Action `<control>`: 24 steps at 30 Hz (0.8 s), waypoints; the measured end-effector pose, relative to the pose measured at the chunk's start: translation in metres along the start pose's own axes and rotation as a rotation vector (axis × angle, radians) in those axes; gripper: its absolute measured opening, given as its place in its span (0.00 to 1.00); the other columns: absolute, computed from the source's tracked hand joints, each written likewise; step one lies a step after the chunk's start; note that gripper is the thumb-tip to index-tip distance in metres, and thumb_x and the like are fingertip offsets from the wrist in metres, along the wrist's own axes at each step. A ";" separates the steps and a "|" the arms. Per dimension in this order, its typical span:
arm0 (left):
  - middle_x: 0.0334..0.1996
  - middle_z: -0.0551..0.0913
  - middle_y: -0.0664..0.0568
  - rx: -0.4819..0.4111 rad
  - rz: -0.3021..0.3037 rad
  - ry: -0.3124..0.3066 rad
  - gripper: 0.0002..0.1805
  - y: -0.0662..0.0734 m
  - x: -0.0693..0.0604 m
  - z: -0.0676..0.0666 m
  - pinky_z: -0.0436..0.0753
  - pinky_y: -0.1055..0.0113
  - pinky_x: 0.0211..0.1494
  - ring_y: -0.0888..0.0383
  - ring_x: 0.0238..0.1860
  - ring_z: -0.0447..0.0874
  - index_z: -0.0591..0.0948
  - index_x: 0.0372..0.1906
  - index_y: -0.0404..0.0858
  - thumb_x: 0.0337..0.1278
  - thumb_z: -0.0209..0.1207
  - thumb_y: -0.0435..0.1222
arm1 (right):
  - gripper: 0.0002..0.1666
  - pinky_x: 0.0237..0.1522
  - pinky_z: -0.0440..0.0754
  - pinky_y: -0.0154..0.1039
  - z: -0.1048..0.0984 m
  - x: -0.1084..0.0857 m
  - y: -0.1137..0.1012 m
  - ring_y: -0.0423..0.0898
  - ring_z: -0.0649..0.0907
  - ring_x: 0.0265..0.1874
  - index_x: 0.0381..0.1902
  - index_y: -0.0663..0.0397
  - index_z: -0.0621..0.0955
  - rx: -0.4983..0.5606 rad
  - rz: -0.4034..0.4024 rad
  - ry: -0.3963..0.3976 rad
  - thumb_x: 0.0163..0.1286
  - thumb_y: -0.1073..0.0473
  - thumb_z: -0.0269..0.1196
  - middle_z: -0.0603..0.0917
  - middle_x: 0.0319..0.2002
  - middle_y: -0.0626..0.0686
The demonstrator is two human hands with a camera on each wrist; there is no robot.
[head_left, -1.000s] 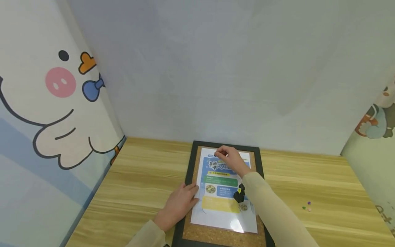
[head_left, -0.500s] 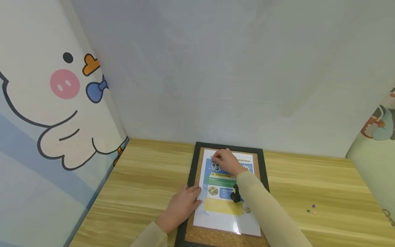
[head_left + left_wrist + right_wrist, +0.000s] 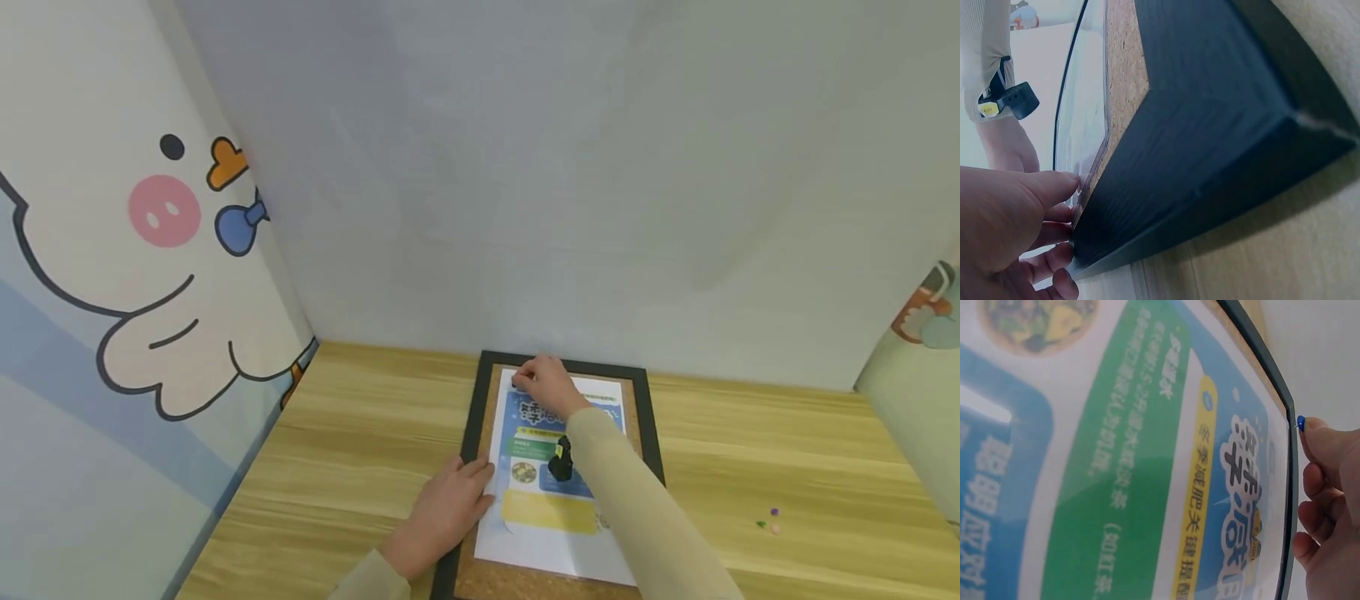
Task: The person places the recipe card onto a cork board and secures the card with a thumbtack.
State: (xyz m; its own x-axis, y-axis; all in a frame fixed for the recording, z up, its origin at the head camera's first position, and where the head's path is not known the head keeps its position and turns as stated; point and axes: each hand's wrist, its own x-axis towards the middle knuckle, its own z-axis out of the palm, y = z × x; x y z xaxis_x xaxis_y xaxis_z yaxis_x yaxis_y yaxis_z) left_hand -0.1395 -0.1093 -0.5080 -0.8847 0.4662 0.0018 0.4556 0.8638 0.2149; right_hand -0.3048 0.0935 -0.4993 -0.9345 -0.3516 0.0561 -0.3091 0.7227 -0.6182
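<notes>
My right hand (image 3: 551,387) is at the top left corner of the printed poster (image 3: 551,510). In the right wrist view, thumb and finger of the right hand (image 3: 1335,487) pinch a blue push pin (image 3: 1300,423), its short metal point showing. The poster lies on a cork board (image 3: 517,579) with a black frame (image 3: 472,433). My left hand (image 3: 442,512) rests on the frame's left side, fingertips at the poster's left edge. In the left wrist view the left hand (image 3: 1016,225) has its thumb on the clear sheet's edge and its other fingers loosely bent.
Three small pins, purple (image 3: 775,512), green (image 3: 761,524) and pink (image 3: 776,529), lie on the wooden table (image 3: 810,450) right of the board. A pale wall (image 3: 525,183) stands behind the table, and a cartoon-printed panel (image 3: 75,250) stands on the left.
The right hand has shifted slightly left across the top of the poster to its corner. The left hand has stayed at the board's left side. The head view has moved slightly.
</notes>
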 end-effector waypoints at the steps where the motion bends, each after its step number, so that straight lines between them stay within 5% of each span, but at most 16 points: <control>1: 0.65 0.83 0.45 0.001 -0.001 -0.002 0.24 0.001 0.000 0.000 0.81 0.63 0.41 0.54 0.44 0.77 0.83 0.64 0.37 0.68 0.68 0.43 | 0.12 0.57 0.74 0.55 0.000 0.001 0.001 0.54 0.79 0.45 0.43 0.61 0.89 -0.012 0.005 0.001 0.77 0.58 0.63 0.88 0.38 0.54; 24: 0.65 0.83 0.47 0.059 0.014 0.014 0.25 -0.002 -0.001 0.004 0.74 0.70 0.34 0.59 0.38 0.71 0.83 0.64 0.39 0.68 0.68 0.45 | 0.15 0.58 0.72 0.53 0.004 0.026 0.003 0.53 0.73 0.49 0.43 0.57 0.90 -0.007 0.239 -0.079 0.78 0.52 0.63 0.85 0.39 0.54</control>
State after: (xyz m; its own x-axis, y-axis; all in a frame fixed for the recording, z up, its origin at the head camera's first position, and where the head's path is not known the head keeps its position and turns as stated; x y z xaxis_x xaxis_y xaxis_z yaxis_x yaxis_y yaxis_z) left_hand -0.1389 -0.1111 -0.5127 -0.8794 0.4757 0.0183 0.4723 0.8673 0.1572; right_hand -0.3296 0.0840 -0.5032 -0.9644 -0.2155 -0.1530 -0.0822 0.7947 -0.6014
